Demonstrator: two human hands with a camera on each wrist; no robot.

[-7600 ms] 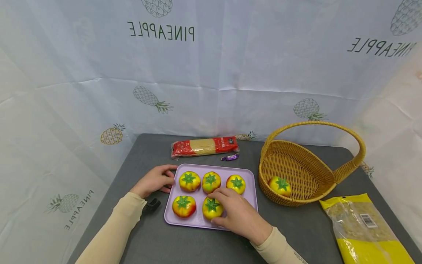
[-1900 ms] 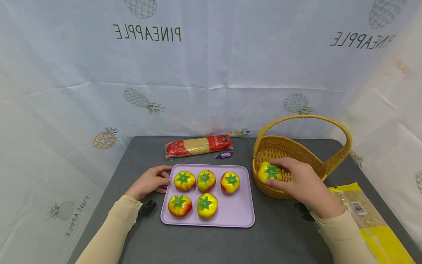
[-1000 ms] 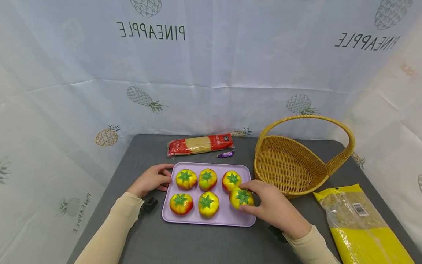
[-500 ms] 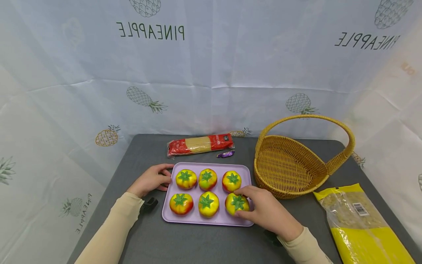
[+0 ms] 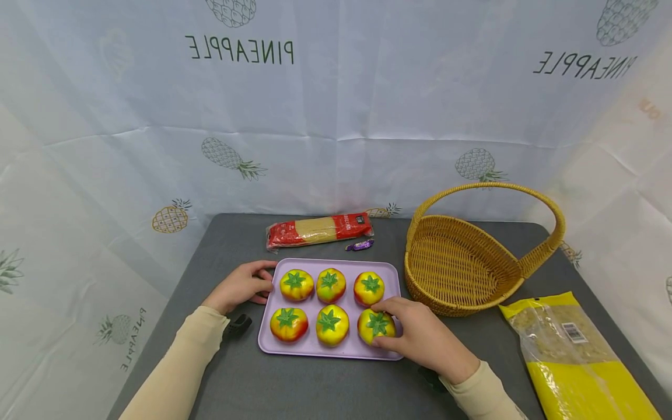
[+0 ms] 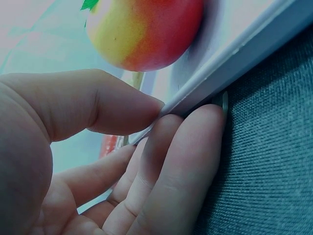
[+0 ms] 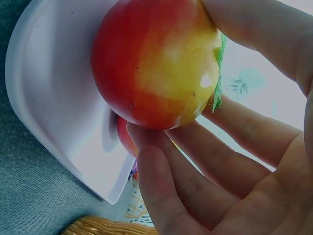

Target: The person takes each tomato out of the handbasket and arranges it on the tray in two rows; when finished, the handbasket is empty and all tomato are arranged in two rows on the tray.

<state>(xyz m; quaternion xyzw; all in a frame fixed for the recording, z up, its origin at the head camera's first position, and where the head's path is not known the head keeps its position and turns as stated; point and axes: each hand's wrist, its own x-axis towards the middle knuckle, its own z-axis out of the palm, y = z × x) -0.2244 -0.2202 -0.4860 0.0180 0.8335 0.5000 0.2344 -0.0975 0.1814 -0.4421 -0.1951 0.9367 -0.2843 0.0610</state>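
Observation:
A lilac tray point(image 5: 362, 347) on the grey table carries several yellow-red toy tomatoes with green tops, in two rows. My right hand point(image 5: 415, 335) grips the front right tomato point(image 5: 374, 326), which sits on the tray; in the right wrist view fingers and thumb curl round that tomato point(image 7: 156, 63) above the tray's corner point(image 7: 54, 98). My left hand point(image 5: 244, 286) pinches the tray's left rim; in the left wrist view the thumb lies on the rim point(image 6: 230, 63) and fingers under it, with a tomato point(image 6: 146, 29) just beyond.
A wicker basket point(image 5: 462, 268) with a tall handle stands right of the tray, with nothing in it. A spaghetti packet point(image 5: 317, 229) and a purple sweet point(image 5: 360, 245) lie behind the tray. A yellow bag point(image 5: 577, 356) lies at the front right. A pineapple-print sheet hangs behind.
My right hand lifted the tomato out of the basket, carried it left and set it down at the tray's front right. The left hand has stayed on the rim.

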